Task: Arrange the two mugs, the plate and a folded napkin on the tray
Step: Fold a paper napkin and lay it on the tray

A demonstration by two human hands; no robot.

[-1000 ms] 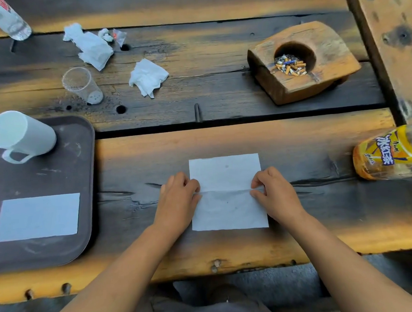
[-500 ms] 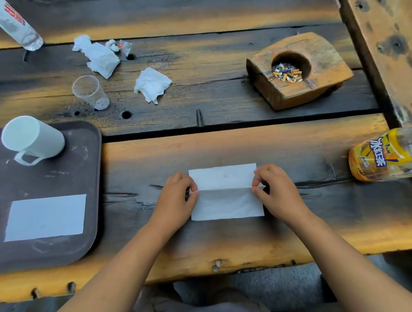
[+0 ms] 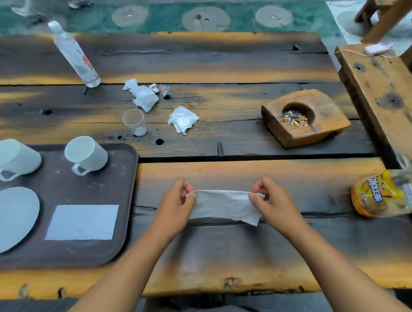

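Wooden counter [image 3: 253,253], dark planks with yellow edges. Left hand [image 3: 176,205] and right hand [image 3: 271,200], both over the near plank, each pinched one top corner of a white napkin [image 3: 223,206] between thumb and curled fingers. The napkin hung between them, upper edge stretched straight, lower edge loose and uneven, well right of the tray; whether it touched the wood could not be told. Brown tray [image 3: 121,196] at the counter's left, carrying: two white mugs, left mug [image 3: 14,157] and right mug [image 3: 86,153], side by side along the far edge, handles toward the person; a pale round plate [image 3: 11,219] at the near left, partly out of sight; a second napkin [image 3: 82,222], a flat rectangle, just right of the plate. Beyond the tray: a clear plastic cup [image 3: 135,122], two crumpled tissues [image 3: 143,96] [image 3: 183,120], a clear bottle [image 3: 75,55] standing. Far right: a wooden ashtray [image 3: 305,117] with cigarette butts. Near right: a yellow-labelled bottle [image 3: 390,192] on its side.
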